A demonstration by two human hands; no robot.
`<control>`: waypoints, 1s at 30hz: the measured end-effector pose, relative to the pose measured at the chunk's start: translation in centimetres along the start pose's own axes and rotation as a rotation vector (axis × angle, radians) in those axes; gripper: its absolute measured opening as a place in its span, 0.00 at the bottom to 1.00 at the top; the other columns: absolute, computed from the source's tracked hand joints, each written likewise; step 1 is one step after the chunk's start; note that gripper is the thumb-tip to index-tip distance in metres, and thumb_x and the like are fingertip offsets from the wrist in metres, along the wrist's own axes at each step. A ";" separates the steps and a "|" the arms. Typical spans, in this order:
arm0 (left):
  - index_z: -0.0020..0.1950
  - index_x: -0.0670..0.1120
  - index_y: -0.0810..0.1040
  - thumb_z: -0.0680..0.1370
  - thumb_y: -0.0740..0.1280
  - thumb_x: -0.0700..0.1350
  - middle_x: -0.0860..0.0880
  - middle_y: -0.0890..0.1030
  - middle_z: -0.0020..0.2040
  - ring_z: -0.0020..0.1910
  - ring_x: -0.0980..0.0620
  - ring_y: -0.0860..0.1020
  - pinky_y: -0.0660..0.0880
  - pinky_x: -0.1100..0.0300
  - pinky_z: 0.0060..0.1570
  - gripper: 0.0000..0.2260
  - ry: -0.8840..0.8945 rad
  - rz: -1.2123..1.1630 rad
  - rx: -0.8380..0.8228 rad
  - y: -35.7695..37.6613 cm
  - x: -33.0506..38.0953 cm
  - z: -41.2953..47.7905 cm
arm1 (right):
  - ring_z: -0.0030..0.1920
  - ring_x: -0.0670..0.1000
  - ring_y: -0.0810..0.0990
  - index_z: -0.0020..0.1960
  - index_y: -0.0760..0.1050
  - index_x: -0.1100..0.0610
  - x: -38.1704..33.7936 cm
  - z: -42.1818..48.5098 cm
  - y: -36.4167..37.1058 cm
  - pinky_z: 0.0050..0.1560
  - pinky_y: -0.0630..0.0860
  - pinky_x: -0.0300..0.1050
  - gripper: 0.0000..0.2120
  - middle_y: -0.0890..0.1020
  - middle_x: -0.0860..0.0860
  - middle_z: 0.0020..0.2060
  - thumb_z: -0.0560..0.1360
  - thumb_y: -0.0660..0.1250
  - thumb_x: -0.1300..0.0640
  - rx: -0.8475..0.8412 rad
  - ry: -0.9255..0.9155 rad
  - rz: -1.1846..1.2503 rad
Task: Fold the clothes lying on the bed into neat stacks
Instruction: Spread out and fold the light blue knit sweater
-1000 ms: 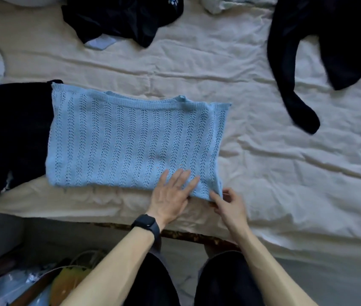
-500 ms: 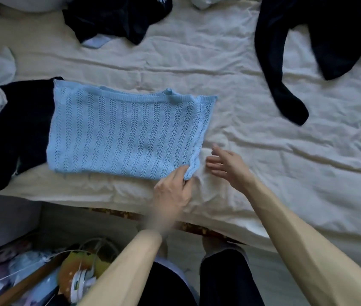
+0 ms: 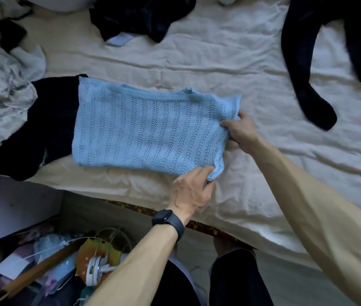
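Head view: a light-blue, openwork-knit sweater (image 3: pixel 148 131) lies folded into a rectangle near the front edge of the bed, on its wrinkled cream sheet (image 3: pixel 197 62), its left end overlapping a black garment (image 3: pixel 51 120). The left hand (image 3: pixel 191 191), with a dark watch (image 3: pixel 168 219) on its wrist, pinches the sweater's near right corner, and the right hand (image 3: pixel 241 133) grips the right edge farther up. A black long-sleeved garment (image 3: pixel 303 62) sprawls at the upper right, crumpled pale cloth (image 3: pixel 1 80) lies at the left, and mixed clutter (image 3: pixel 65 261) covers the floor below the bed.
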State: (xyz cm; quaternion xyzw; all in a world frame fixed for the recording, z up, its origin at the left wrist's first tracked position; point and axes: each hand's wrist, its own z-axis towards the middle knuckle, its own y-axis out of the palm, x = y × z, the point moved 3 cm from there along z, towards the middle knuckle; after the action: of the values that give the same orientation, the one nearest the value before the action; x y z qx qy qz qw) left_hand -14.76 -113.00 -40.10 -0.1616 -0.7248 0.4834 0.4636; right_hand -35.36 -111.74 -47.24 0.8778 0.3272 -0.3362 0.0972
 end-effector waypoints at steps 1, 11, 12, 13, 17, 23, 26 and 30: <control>0.55 0.52 0.77 0.74 0.64 0.50 0.51 0.81 0.41 0.36 0.46 0.80 0.75 0.57 0.31 0.11 0.026 0.004 -0.014 -0.1 0.8 0.4 | 0.49 0.58 0.85 0.50 0.76 0.50 -0.3 -0.4 -1.2 0.51 0.83 0.59 0.13 0.85 0.56 0.50 0.72 0.69 0.67 0.016 -0.018 -0.012; 0.54 0.52 0.76 0.75 0.63 0.52 0.49 0.81 0.42 0.40 0.46 0.80 0.77 0.55 0.34 0.10 0.163 -0.164 -0.262 0.7 13.7 0.1 | 0.50 0.56 0.84 0.59 0.71 0.53 -1.7 -8.0 -15.4 0.52 0.83 0.56 0.16 0.82 0.56 0.51 0.74 0.65 0.67 0.208 -0.064 -0.172; 0.54 0.52 0.75 0.75 0.64 0.51 0.49 0.82 0.43 0.41 0.45 0.80 0.76 0.54 0.37 0.09 0.106 -0.213 -0.248 0.7 14.3 0.0 | 0.52 0.57 0.84 0.59 0.71 0.53 -1.8 -8.4 -15.9 0.55 0.82 0.60 0.16 0.82 0.56 0.51 0.74 0.65 0.66 0.228 -0.061 -0.182; 0.54 0.53 0.75 0.75 0.65 0.50 0.49 0.82 0.44 0.43 0.45 0.80 0.76 0.54 0.39 0.08 0.026 -0.264 -0.227 0.6 14.3 0.0 | 0.52 0.57 0.84 0.59 0.71 0.52 -1.9 -8.5 -16.1 0.56 0.81 0.62 0.16 0.83 0.56 0.52 0.73 0.65 0.65 0.239 -0.056 -0.193; 0.47 0.50 0.76 0.74 0.66 0.46 0.50 0.79 0.36 0.37 0.48 0.77 0.70 0.58 0.38 0.03 -0.265 -0.436 -0.042 -0.5 11.6 0.1 | 0.52 0.58 0.83 0.57 0.71 0.52 -3.1 -7.6 -12.7 0.55 0.82 0.62 0.16 0.82 0.52 0.47 0.71 0.66 0.61 0.291 -0.090 -0.201; 0.37 0.55 0.71 0.71 0.61 0.53 0.52 0.74 0.29 0.30 0.55 0.71 0.65 0.68 0.31 0.05 -0.693 -0.552 0.267 -5.1 0.9 -1.2 | 0.50 0.58 0.83 0.56 0.68 0.48 -5.9 -5.1 1.1 0.50 0.82 0.61 0.16 0.81 0.48 0.44 0.69 0.66 0.53 0.206 -0.197 -0.297; 0.37 0.53 0.71 0.69 0.59 0.57 0.52 0.74 0.33 0.38 0.47 0.73 0.62 0.58 0.37 0.09 -0.875 -0.493 0.282 -6.7 -6.0 -1.9 | 0.51 0.63 0.81 0.61 0.67 0.52 -6.8 -3.7 9.1 0.53 0.80 0.61 0.19 0.82 0.58 0.51 0.71 0.64 0.55 0.119 -0.245 -0.462; 0.47 0.44 0.78 0.77 0.65 0.46 0.49 0.71 0.52 0.55 0.43 0.74 0.69 0.55 0.60 0.06 -0.992 -0.371 0.145 -7.3 -14.8 -1.9 | 0.55 0.64 0.79 0.66 0.67 0.56 -6.6 -1.6 18.6 0.49 0.71 0.50 0.21 0.81 0.62 0.55 0.74 0.64 0.60 0.071 -0.259 -0.727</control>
State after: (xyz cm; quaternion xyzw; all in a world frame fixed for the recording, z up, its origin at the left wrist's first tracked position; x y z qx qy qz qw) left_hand -3.95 -125.50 -41.33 0.2497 -0.8381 0.4603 0.1530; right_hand -26.30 -128.69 -42.65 0.6577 0.5900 -0.4679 -0.0184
